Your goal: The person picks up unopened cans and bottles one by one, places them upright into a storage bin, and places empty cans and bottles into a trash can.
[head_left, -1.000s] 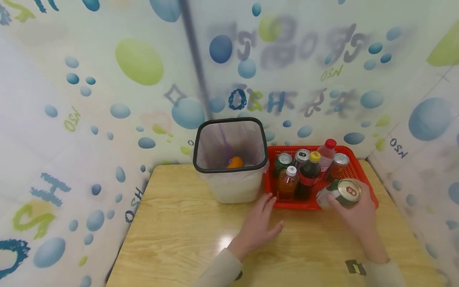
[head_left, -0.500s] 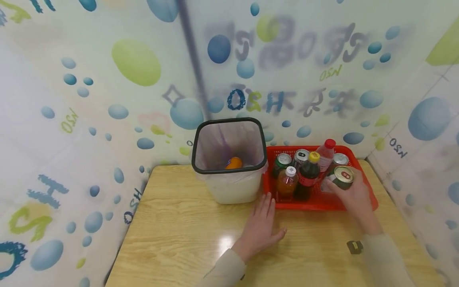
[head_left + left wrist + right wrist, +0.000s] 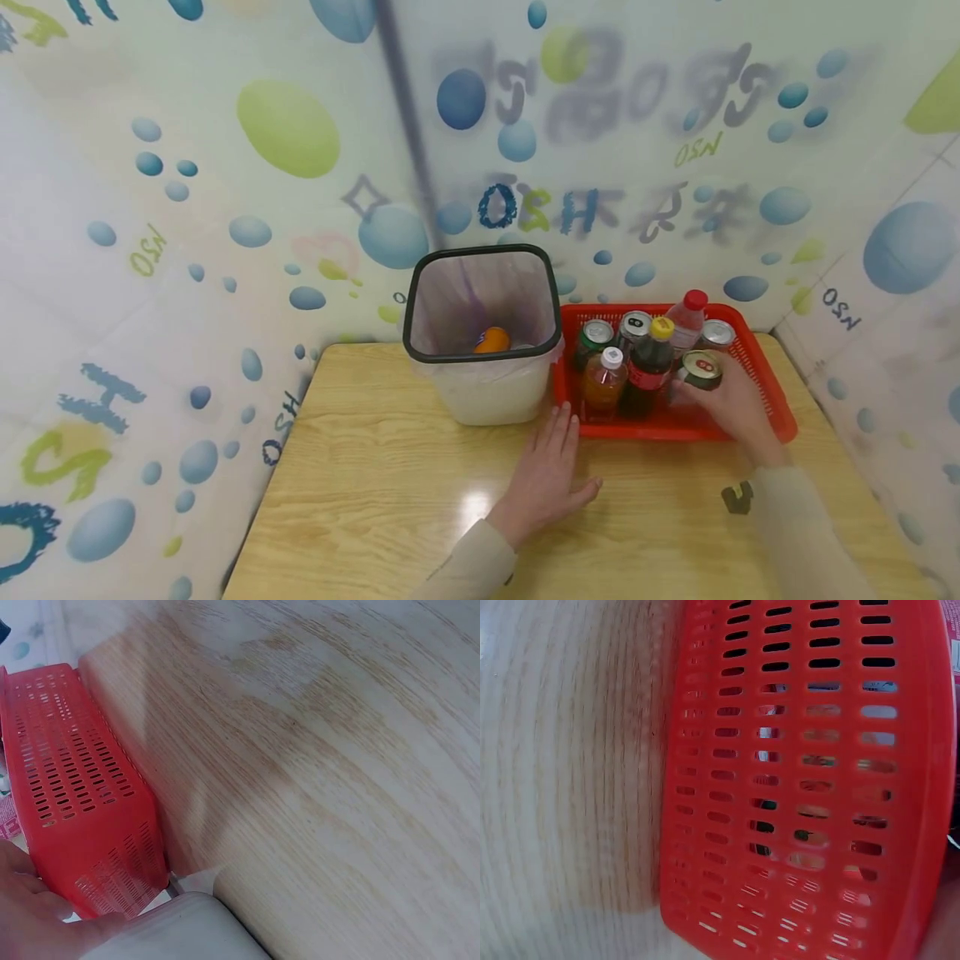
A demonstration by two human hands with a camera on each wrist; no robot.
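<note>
At the right side of the red plastic basket (image 3: 660, 431), my right hand (image 3: 738, 404) grips a dark green and white drink can (image 3: 701, 372) by its side, top facing up. The can's lower part is hidden by my fingers, so whether it stands on the basket floor I cannot tell. My left hand (image 3: 542, 487) lies with straight fingers at the basket's front left corner. In the left wrist view, fingers of the left hand (image 3: 34, 915) are by the basket wall (image 3: 82, 772). The right wrist view mostly shows the slotted basket side (image 3: 795, 817).
Inside the basket stand a green can (image 3: 596, 335), a silver-topped can (image 3: 634, 325), an amber drink bottle (image 3: 604, 385), a yellow-capped cola bottle (image 3: 651, 362), a red-capped bottle (image 3: 686, 321) and another can (image 3: 717, 333). A lined bin (image 3: 491, 392) holding an orange object (image 3: 492, 340) stands left.
My right hand has carried the can back and slightly left, from above the basket's front rim lower into the basket, turning it more upright. My left fingers have straightened against the basket corner.
</note>
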